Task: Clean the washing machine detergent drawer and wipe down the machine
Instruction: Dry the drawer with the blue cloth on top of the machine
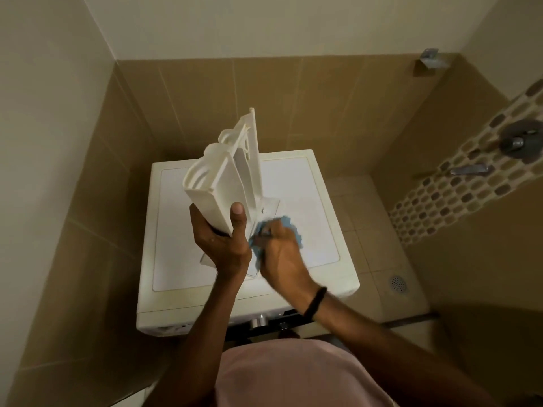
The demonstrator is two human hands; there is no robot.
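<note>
Tan-tiled walls [205, 98], floor drain [398, 284]. Cream detergent drawer [217, 183] is held upright above washing machine [308, 207] top, left hand [226, 245] grip closed round it; blue cloth [287, 223] is clutched in right hand [282, 254].

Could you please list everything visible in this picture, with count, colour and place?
washing machine: one, white, in the tiled corner
detergent drawer: one, cream-white, held upright above the machine
cloth: one, blue, against the drawer's lower end
floor drain: one, metal, floor right of the machine
shower knob: one, grey, on the mosaic strip, right wall
lever handle: one, chrome, beside the knob
bracket: one, metal, upper right wall
wristband: one, black, right wrist
shirt: one, pink, bottom edge
left hand: grips the drawer's lower end
right hand: holds the cloth
</note>
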